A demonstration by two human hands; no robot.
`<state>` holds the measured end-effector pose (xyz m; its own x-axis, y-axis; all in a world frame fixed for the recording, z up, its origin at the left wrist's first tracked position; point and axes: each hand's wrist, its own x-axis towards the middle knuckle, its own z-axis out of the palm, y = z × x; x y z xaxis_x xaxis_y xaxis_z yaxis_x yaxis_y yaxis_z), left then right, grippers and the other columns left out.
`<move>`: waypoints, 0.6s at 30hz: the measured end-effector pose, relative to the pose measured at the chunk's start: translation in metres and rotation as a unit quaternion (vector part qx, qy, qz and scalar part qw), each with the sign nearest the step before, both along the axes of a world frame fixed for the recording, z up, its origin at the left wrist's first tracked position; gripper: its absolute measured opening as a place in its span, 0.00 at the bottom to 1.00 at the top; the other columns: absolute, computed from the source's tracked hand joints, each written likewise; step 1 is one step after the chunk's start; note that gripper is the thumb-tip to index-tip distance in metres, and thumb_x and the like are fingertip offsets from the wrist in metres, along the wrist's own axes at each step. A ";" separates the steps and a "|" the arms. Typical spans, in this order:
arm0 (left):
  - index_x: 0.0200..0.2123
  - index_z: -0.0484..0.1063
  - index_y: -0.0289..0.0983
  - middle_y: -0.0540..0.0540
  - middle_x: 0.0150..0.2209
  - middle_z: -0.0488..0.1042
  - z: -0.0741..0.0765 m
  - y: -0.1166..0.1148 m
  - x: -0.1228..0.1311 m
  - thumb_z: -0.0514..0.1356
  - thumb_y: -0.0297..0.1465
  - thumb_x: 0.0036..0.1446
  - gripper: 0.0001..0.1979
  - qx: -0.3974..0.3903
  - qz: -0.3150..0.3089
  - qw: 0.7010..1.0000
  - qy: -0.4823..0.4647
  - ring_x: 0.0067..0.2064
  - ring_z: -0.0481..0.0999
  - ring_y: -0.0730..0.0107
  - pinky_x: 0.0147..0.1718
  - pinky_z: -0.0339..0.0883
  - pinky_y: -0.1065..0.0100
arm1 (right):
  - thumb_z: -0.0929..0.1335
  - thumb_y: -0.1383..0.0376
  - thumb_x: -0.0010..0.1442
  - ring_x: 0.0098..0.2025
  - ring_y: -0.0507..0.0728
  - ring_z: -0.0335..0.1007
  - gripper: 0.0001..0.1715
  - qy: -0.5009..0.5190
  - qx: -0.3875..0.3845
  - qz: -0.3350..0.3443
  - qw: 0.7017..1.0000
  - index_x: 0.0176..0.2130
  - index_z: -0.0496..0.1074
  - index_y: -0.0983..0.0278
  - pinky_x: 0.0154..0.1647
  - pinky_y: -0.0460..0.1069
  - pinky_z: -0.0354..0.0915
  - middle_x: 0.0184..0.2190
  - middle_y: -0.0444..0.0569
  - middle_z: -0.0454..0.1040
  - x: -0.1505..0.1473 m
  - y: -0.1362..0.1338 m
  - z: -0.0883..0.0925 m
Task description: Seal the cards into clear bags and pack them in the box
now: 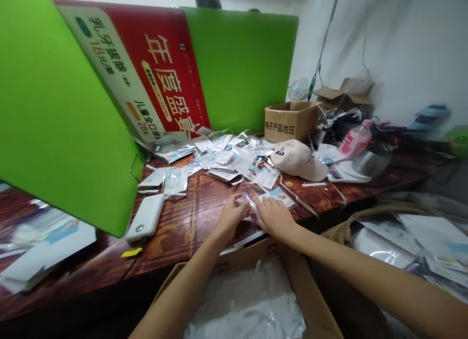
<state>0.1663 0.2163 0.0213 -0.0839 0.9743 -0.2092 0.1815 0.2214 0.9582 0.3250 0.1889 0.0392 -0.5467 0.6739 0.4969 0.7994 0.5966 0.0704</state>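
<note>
Close together at the table's front edge, my two hands work on a small clear plastic bag (251,202). My left hand (234,213) has its fingers curled in a pinch at the bag's left side. From the right, my right hand (276,216) bends its fingers over the other side of the bag. What is inside the bag is blurred. Just behind my right hand lies a flat printed packet (281,197) in clear wrap. Below my wrists is an open cardboard box (310,300) holding white and clear plastic pieces.
A heap of wrapped packets (223,156) covers the middle of the wooden table (175,227). Green panels (241,66) stand behind. A white power bank (146,216), beige cap (298,160), carton (288,124), pink bottle (356,139) and scale (347,172) lie around. A sack (341,227) of packets sits right.
</note>
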 end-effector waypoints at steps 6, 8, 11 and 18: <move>0.54 0.66 0.31 0.40 0.42 0.76 -0.001 -0.043 -0.040 0.59 0.33 0.63 0.19 0.058 -0.008 0.998 0.017 0.41 0.80 0.60 0.43 0.75 0.58 | 0.63 0.71 0.67 0.35 0.55 0.75 0.10 0.048 -0.026 0.049 0.997 0.44 0.73 0.68 0.37 0.51 0.71 0.32 0.48 0.76 0.004 0.023 -0.001; 0.56 0.65 0.31 0.35 0.49 0.75 0.003 -0.059 -0.051 0.62 0.35 0.58 0.25 0.091 -0.024 0.995 0.038 0.51 0.77 0.52 0.51 0.71 0.53 | 0.61 0.75 0.64 0.34 0.57 0.75 0.13 0.080 -0.053 0.077 0.992 0.44 0.72 0.71 0.35 0.50 0.70 0.31 0.52 0.76 0.004 0.023 0.014; 0.62 0.60 0.35 0.34 0.62 0.66 0.023 -0.080 -0.058 0.69 0.35 0.49 0.39 0.141 -0.061 0.987 0.055 0.63 0.66 0.49 0.61 0.60 0.52 | 0.58 0.76 0.61 0.30 0.54 0.75 0.16 0.123 -0.117 0.138 0.976 0.45 0.69 0.69 0.29 0.46 0.69 0.31 0.49 0.77 -0.005 0.007 0.045; 0.51 0.75 0.35 0.41 0.46 0.81 0.073 -0.119 -0.061 0.57 0.26 0.62 0.15 0.235 -0.249 0.937 0.064 0.47 0.80 0.59 0.48 0.72 0.64 | 0.68 0.69 0.60 0.40 0.57 0.73 0.27 0.336 -0.019 0.175 0.925 0.56 0.64 0.50 0.43 0.51 0.70 0.40 0.44 0.76 -0.010 -0.073 0.093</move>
